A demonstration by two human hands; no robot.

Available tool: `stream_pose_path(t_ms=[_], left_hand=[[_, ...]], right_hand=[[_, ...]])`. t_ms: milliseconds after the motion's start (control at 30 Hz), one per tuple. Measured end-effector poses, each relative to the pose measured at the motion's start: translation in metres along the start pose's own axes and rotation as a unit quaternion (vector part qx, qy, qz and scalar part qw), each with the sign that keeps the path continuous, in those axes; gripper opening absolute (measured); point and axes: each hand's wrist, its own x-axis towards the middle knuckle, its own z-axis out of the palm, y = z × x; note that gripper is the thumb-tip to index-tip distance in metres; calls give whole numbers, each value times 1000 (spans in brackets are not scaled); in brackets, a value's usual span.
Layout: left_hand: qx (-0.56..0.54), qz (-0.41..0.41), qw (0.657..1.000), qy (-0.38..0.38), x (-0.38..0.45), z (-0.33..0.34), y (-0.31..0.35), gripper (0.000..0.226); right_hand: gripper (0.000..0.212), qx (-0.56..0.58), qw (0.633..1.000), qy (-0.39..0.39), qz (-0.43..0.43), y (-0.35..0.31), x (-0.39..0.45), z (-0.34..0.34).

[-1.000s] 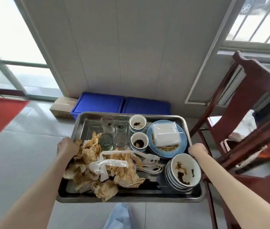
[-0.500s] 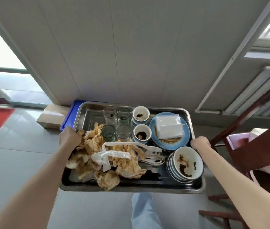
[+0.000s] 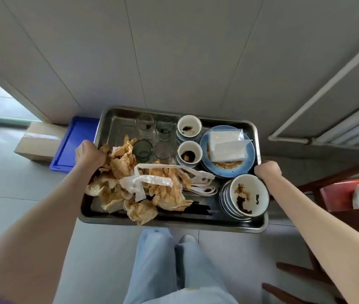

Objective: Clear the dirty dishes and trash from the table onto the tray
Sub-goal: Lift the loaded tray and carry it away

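I carry a steel tray (image 3: 117,122) in the air in front of me. My left hand (image 3: 88,155) grips its left rim and my right hand (image 3: 267,170) grips its right rim. On it lie crumpled stained napkins (image 3: 130,194) with a white plastic strip (image 3: 152,179), several glasses (image 3: 144,126), two small dirty cups (image 3: 189,152), a blue plate (image 3: 248,148) bearing a clear packet (image 3: 227,147), stacked dirty bowls (image 3: 248,195), white spoons (image 3: 202,189) and dark chopsticks (image 3: 198,208).
A grey panelled wall (image 3: 174,51) stands close ahead. Blue bins (image 3: 73,143) and a cardboard box (image 3: 40,141) sit on the tiled floor at the left. A dark red wooden chair (image 3: 338,194) is at the right. My legs (image 3: 174,270) show below the tray.
I have walked closer to the wall with the tray in both hands. The blue bins now lie mostly hidden behind the tray, and the chair has slid to the right edge.
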Motion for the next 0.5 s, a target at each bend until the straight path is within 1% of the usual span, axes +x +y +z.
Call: stream_pose_path(t_ms=[33,133,233,500], left_hand=[[6,1,1000,1,8,8,5,20],[21,10,1000,-15,36,40,17,12],[28,12,999,-28,58,75,20,14],[37,16,998,-47,109,170,35,11]], right_hand=[[36,9,1000,7,6,-1,10,6],[37,25,999,17,15,-2,41,26],[41,47,998,18,32,1,70,50],[42,56,996,17,65,14,148,109]])
